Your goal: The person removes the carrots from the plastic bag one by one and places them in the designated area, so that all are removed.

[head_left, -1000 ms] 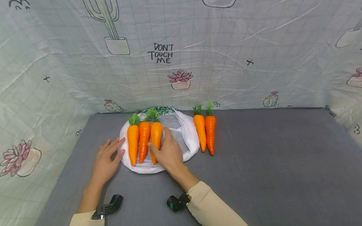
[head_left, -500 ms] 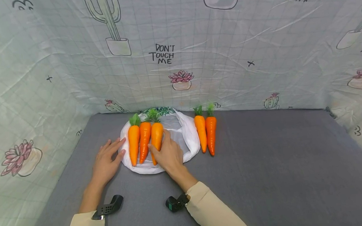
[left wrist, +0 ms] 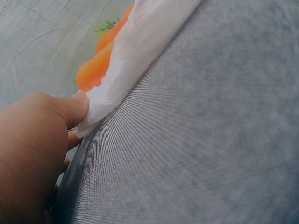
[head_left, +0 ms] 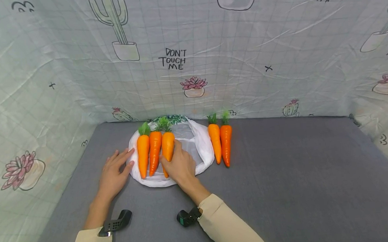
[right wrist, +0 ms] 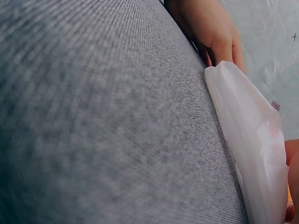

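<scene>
A white plastic bag [head_left: 204, 147] with green print lies spread open on the grey table. Three carrots with green tops lie side by side inside: a left carrot [head_left: 143, 157], a middle carrot [head_left: 155, 153] and a right carrot [head_left: 167, 143]. My right hand [head_left: 182, 166] reaches into the bag and holds that right carrot between thumb and fingers. At the bag's left rim rests my left hand [head_left: 114, 176], fingers spread and relaxed. In the left wrist view its thumb [left wrist: 74, 108] touches the bag's edge [left wrist: 140, 42]. The right wrist view shows mostly table and the bag's wall [right wrist: 252, 149].
Two more carrots, a lighter one [head_left: 215, 142] and a redder one [head_left: 227, 145], lie close beside the bag's right side. A patterned cloth [head_left: 244, 66] hangs behind the table and along both sides. Each wrist wears a black strap device [head_left: 188, 217].
The right hand has shifted very slightly, its fingers staying at the right carrot. The left hand, the bag and the other carrots keep their places.
</scene>
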The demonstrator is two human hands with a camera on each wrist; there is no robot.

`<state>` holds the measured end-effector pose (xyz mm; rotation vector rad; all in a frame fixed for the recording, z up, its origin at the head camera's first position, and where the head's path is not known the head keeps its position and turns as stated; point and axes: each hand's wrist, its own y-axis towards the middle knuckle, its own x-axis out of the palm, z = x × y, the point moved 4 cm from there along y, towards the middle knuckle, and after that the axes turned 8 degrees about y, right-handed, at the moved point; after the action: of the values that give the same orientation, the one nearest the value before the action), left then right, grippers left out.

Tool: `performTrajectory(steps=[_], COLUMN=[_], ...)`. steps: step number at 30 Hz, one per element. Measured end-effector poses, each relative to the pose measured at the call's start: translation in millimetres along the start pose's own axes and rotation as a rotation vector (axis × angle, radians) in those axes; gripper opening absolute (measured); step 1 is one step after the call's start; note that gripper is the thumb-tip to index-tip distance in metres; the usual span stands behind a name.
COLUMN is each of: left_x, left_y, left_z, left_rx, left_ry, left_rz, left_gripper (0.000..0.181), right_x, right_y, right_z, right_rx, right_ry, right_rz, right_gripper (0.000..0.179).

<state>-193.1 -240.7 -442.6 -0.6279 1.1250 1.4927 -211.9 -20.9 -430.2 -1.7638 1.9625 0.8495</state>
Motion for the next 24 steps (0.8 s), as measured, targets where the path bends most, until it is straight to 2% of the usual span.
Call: performTrajectory(steps=[11, 18, 24], left_x=[0.4, -0.2, 0.0], left_y=[0.0, -0.5, -0.6], left_z=[-0.4, 1.1, -0.2], left_rx=[-0.015, -0.016, -0.014], left_ry=[0.006, 0.001, 0.001], left_rz=[-0.019, -0.017, -0.012], left_gripper=[0.043, 0.043, 0.043], right_x=[-1, -4, -11], right_y=[-0.1, 0.1, 1.4], right_z=[1, 0, -5], right_rx=[-0.007, -0.001, -0.027], right_ry=[0.065, 0.108, 0.136], right_rz=[0.028, 0.047, 0.068], right_gripper=[0.064, 0.065, 0.067])
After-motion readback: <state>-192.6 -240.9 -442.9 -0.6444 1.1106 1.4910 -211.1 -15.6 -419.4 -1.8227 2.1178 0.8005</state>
